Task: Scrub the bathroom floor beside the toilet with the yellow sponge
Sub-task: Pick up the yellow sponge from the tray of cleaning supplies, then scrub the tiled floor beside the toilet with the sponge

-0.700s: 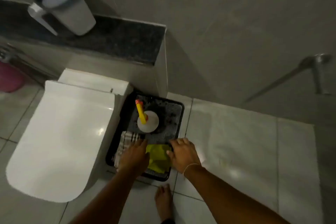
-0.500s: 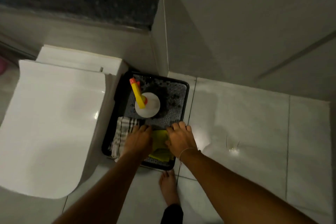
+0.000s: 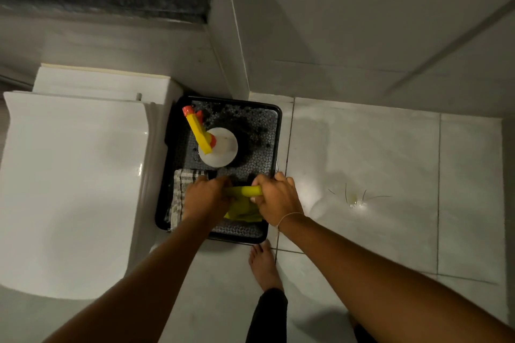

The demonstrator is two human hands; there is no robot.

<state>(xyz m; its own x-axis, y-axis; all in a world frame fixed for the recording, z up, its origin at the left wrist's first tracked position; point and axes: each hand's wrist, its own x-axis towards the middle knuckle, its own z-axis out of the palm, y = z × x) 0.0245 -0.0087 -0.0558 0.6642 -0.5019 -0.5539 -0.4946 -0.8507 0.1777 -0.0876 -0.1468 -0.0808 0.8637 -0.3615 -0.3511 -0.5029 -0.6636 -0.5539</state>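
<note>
A black tray (image 3: pixel 279 131) stands on the floor tiles between the white toilet (image 3: pixel 72 175) and the wall corner. Over its near end, my left hand (image 3: pixel 207 199) and my right hand (image 3: pixel 278 199) both grip the yellow sponge (image 3: pixel 246 191), which is bent into a roll between them. More yellow material (image 3: pixel 243 214) hangs or lies just beneath, and I cannot tell whether it is the same piece. My fingers hide the sponge's ends.
In the tray stand a white spray bottle (image 3: pixel 221 149) with a yellow and orange trigger and a checked cloth (image 3: pixel 181 189). A small yellowish stain (image 3: pixel 352 199) marks the floor tile to the right. My bare foot (image 3: pixel 263 264) is planted just in front of the tray.
Both hands have closed on the yellow sponge and lifted it off the tray floor, rolling it between them. The camera has tilted further down and moved nearer.
</note>
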